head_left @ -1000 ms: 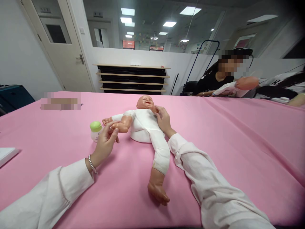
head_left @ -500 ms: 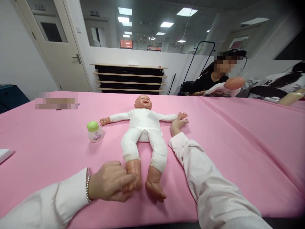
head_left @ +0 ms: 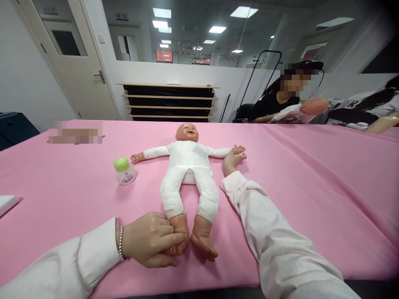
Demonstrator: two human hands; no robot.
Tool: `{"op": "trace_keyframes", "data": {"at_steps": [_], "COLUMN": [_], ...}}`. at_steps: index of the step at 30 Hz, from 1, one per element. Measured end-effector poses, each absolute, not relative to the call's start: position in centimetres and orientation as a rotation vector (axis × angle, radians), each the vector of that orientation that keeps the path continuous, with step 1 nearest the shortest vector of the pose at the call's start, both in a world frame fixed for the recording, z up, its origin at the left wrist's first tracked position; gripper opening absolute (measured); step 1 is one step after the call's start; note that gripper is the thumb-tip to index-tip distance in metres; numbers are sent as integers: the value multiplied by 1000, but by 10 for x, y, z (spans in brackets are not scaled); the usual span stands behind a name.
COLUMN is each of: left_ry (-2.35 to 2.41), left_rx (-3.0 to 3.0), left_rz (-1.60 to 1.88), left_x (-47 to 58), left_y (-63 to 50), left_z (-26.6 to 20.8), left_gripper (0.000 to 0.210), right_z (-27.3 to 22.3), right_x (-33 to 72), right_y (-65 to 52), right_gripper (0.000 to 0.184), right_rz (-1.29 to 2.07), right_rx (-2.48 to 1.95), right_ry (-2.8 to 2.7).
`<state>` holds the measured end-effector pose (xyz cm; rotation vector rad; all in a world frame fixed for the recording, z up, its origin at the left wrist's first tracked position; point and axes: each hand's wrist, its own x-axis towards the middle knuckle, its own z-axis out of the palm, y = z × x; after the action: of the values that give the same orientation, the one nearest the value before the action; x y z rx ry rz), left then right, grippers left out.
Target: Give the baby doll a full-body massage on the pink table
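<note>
A baby doll point(head_left: 189, 155) with a white cloth body lies on its back, arms spread and feet toward me. At its foot on the left side, my left hand point(head_left: 153, 239) is closed, fingers over the top of the foot and thumb below. My right hand point(head_left: 232, 162) reaches out to the doll's other side and holds the arm near its wrist. The doll's small hand shows just beyond my fingers. Left of the doll stands a small bottle point(head_left: 125, 174) with a green cap.
A pink cloth point(head_left: 296, 174) covers the table. At the left edge lies a white box-like object point(head_left: 6, 203), partly out of view. A blurred patch hides something at the far left. Beyond the table are slatted shelves point(head_left: 170, 96) and a person point(head_left: 274, 101) holding another doll point(head_left: 314, 106).
My left hand has shifted slightly right along with the doll's foot, bringing that leg closer to the other one. My right hand stays at the doll's wrist.
</note>
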<state>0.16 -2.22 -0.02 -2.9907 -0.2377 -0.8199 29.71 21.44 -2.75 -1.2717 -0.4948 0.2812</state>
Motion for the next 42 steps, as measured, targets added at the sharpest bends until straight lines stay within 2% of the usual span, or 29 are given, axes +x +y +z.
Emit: {"op": "trace_keyframes", "data": {"at_steps": [3, 9, 16, 35, 42], "left_ry": [-219, -285, -342, -351, -733], "left_rx": [-2991, -2963, -2958, -2916, -2852], "left_rz": [-827, -828, -777, -767, -779], "left_x": [0, -1, -1, -1, -3], "left_y": [-21, -19, -18, -19, -15], "left_z": [2, 5, 0, 1, -3], "left_gripper": [39, 33, 28, 24, 26], "right_z": [-28, -26, -22, -20, -23], "right_x": [296, 291, 291, 294, 262], "right_y": [215, 211, 209, 205, 165], "right_gripper": [42, 27, 24, 39, 57], "right_rz": [258, 85, 75, 88, 6], "right_rx": [-1283, -1346, -1612, -1775, -1615], "right_ry": [-502, -530, -488, -461, -941]}}
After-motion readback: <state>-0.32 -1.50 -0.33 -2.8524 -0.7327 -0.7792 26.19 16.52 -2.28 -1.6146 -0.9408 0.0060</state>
